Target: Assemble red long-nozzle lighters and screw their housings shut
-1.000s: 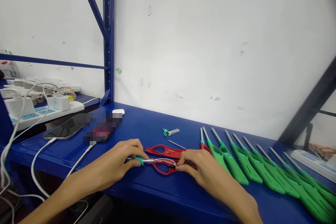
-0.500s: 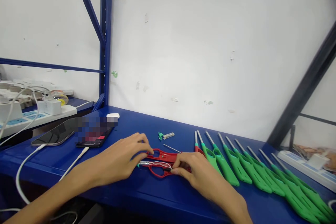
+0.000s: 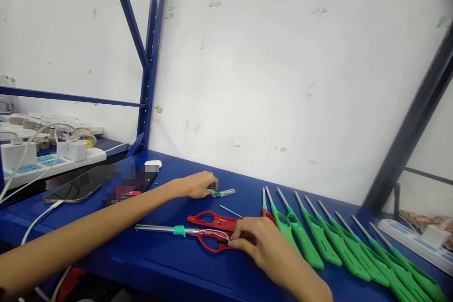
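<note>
My left hand has its fingers closed around the green end of a small part with a clear body, still lying on the table. My right hand pinches at a small black piece with white wires inside the lower red lighter shell half. A metal lighter tube with a teal collar extends left from that half. The other red shell half lies just behind it, partly covered by my right hand. A thin metal rod rests behind the shells.
Several green lighters lie in a row on the right of the blue table, beside one with red parts. Phones with white cables are at left. Power strips stand on both sides, and a white wall rises behind.
My left hand has moved away from the lighter tube, back and right to the green-ended part, uncovering the tube. My right hand stays at the red shell. The view has tilted slightly upward.
</note>
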The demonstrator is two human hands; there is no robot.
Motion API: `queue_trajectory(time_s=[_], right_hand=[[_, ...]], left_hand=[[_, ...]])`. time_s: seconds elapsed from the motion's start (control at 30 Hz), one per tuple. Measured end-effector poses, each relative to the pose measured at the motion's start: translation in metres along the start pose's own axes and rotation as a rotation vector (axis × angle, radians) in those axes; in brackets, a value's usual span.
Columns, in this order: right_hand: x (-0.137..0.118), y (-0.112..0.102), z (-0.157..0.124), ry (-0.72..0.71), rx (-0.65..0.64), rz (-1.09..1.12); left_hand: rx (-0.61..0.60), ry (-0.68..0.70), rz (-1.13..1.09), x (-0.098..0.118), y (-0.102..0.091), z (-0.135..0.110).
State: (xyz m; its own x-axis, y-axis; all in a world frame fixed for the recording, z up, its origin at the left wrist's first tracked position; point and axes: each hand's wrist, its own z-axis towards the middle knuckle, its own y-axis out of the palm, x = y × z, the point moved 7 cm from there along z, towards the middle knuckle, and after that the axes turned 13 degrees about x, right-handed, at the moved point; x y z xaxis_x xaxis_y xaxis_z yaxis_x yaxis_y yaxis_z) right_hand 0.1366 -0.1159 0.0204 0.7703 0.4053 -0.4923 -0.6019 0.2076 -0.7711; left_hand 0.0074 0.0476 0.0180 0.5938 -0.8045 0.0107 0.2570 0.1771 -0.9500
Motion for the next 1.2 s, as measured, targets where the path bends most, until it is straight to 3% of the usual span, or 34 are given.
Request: queue_trajectory(time_s=[0.13, 0.23, 0.4, 0.5, 0.6, 0.67, 0.83, 0.97, 1.2], right_hand=[[-0.002, 0.000, 0.000, -0.014, 0.003, 0.019], [-0.001, -0.001, 0.000, -0.007, 0.007, 0.017], [-0.001, -0.001, 0.001, -0.008, 0.004, 0.020], [-0.002, -0.002, 0.001, -0.016, 0.014, 0.019], [-0.001, -0.002, 0.000, -0.007, 0.013, 0.025], [-0.002, -0.002, 0.000, -0.016, 0.012, 0.025], [-0.004, -0.003, 0.002, -0.055, 0.008, 0.006], [0.000, -0.002, 0.003, -0.052, 0.006, -0.021], [-0.001, -0.002, 0.002, -0.042, -0.002, 0.006]], left_hand=[[0.039, -0.027, 0.024, -0.007, -0.005, -0.011], [0.117, -0.043, 0.043, -0.003, -0.023, -0.020], [0.289, -0.046, 0.030, 0.037, -0.070, -0.056], [0.402, -0.068, 0.017, 0.068, -0.081, -0.092], [0.561, -0.042, -0.100, 0.094, -0.077, -0.121], [0.574, -0.021, -0.130, 0.101, -0.068, -0.128], [0.718, -0.155, -0.320, 0.085, -0.072, -0.119], [0.618, -0.249, -0.341, 0.076, -0.056, -0.112], [0.534, -0.003, -0.165, 0.084, -0.028, -0.116]])
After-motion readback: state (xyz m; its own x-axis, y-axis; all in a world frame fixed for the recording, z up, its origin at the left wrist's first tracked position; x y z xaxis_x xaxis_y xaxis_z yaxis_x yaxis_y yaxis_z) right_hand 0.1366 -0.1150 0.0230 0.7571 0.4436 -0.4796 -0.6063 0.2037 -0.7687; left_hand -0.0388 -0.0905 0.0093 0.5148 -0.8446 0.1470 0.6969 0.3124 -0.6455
